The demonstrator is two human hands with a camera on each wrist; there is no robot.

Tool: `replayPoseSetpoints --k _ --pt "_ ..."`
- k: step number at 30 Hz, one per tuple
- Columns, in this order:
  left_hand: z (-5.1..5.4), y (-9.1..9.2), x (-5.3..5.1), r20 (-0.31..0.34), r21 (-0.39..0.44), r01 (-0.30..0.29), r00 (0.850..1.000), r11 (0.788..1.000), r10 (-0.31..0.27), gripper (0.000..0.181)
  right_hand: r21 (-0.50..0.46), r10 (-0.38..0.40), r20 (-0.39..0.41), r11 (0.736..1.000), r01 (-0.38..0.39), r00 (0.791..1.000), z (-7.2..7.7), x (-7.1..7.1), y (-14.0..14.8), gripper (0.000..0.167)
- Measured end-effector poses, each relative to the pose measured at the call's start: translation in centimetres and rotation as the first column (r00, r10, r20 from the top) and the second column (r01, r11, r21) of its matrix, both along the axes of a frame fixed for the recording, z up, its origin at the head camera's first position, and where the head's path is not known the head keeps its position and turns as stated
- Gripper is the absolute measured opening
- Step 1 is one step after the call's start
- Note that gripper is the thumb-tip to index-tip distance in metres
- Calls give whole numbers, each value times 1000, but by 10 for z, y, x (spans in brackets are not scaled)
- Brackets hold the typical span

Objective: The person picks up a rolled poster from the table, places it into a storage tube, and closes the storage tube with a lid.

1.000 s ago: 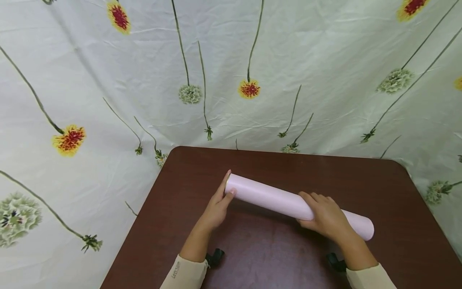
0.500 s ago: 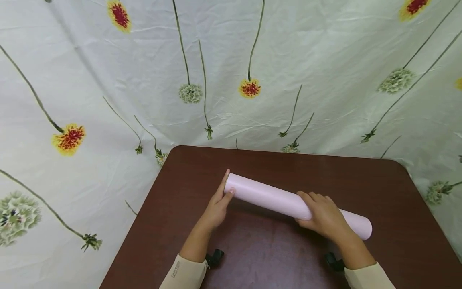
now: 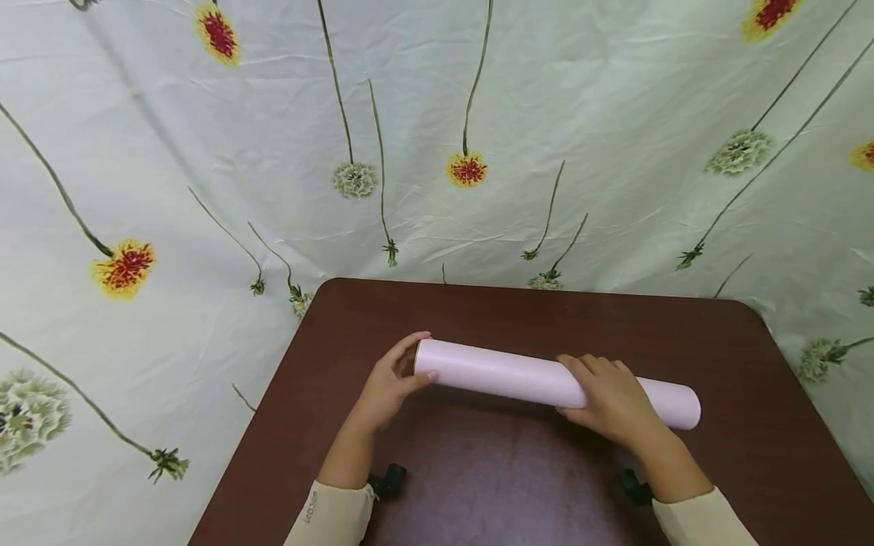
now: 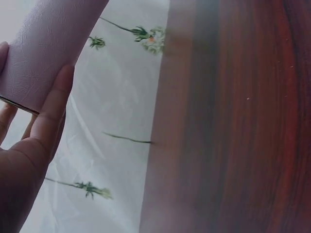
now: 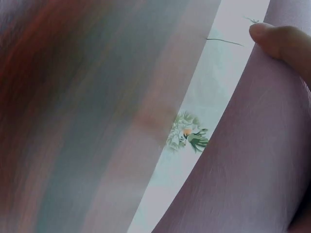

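A pale pink wallpaper roll point(image 3: 498, 372) is held crosswise above the table, its right end slightly lower than its left. My left hand point(image 3: 384, 388) holds the left end, thumb on the near side and fingers over the top, with a gap between palm and end. In the left wrist view the roll point(image 4: 48, 48) shows an embossed surface and a thin darker edge. My right hand point(image 3: 610, 402) grips the roll right of its middle from above. A finger or thumb point(image 5: 279, 41) lies on it in the right wrist view; the other fingers are mostly out of sight.
The dark brown table point(image 3: 492, 485) has rounded far corners. A white cloth point(image 3: 273, 136) printed with flowers hangs behind it and along the left and right. Dark straps point(image 3: 388, 481) show at the wrists beside the cream sleeves point(image 3: 334, 516).
The roll's left end has dropped a little and its right end has risen, so it lies more level. My left hand has shifted slightly left, its fingers now arched over the end.
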State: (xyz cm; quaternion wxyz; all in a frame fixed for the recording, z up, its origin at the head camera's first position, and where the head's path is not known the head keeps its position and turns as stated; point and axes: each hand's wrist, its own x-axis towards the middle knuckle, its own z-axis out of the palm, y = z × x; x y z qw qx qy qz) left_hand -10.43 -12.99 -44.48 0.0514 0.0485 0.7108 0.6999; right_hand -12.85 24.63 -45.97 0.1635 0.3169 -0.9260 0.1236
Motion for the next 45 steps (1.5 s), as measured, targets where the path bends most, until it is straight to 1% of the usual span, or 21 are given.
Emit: replayPoseSetpoints --k 4,9,11,13,16,18,19,21,22,24,26,28,29,31,35,39,42,45 --pt "5 -4 1 -6 24 -8 1000 1000 8 64 -10 -22 -6 1000 22 1000 3 -3 4 82" --pt "7 -9 1 -12 56 -8 1000 998 9 66 1 -62 39 998 62 997 6 -4 16 85" --pt "7 -12 1 -7 72 -24 1000 997 24 65 2 -84 48 997 84 995 7 -4 23 88" --pt "6 -16 1 2 82 -47 999 996 47 64 -7 -104 38 994 105 994 8 -4 30 91" --pt "5 -22 1 12 88 -83 997 993 82 63 -49 -146 14 988 146 989 10 -5 42 94" --pt "5 -26 1 17 82 -100 995 992 99 62 -99 -188 8 977 188 982 9 -5 49 94" --pt "5 -27 1 16 77 -106 994 991 105 62 -132 -210 19 969 210 978 9 -5 52 94" --pt "5 -30 0 12 73 -120 993 990 119 61 -197 -256 70 944 265 964 7 -4 57 95" --pt "5 -31 0 9 71 -126 992 989 126 61 -227 -275 118 928 295 954 6 -3 58 97" --pt "4 -33 1 7 69 -133 991 989 132 61 -282 -294 232 892 353 927 3 -1 60 100" --pt "3 -35 1 5 67 -134 991 989 134 60 -310 -300 349 857 411 888 0 1 60 104" --pt "2 -35 1 6 62 -133 991 989 133 60 -331 -292 438 827 454 850 -3 2 58 106" --pt "0 -35 1 8 62 -132 991 989 132 60 -339 -286 464 817 467 838 -5 2 57 107" --pt "-3 -35 0 13 58 -142 990 988 141 61 -354 -280 494 800 485 823 -9 3 55 106" --pt "-12 -34 -1 56 51 -188 981 981 185 62 -368 -275 522 781 504 807 -18 7 51 102" --pt "-21 -31 -3 107 11 -230 968 973 227 62 -384 -275 542 759 525 794 -24 11 47 99" --pt "-26 -30 -3 106 -57 -245 962 968 250 62 -395 -276 550 746 537 788 -26 11 44 97" --pt "-31 -29 -4 81 -154 -247 962 957 262 62 -393 -281 559 739 547 780 -26 9 42 95"
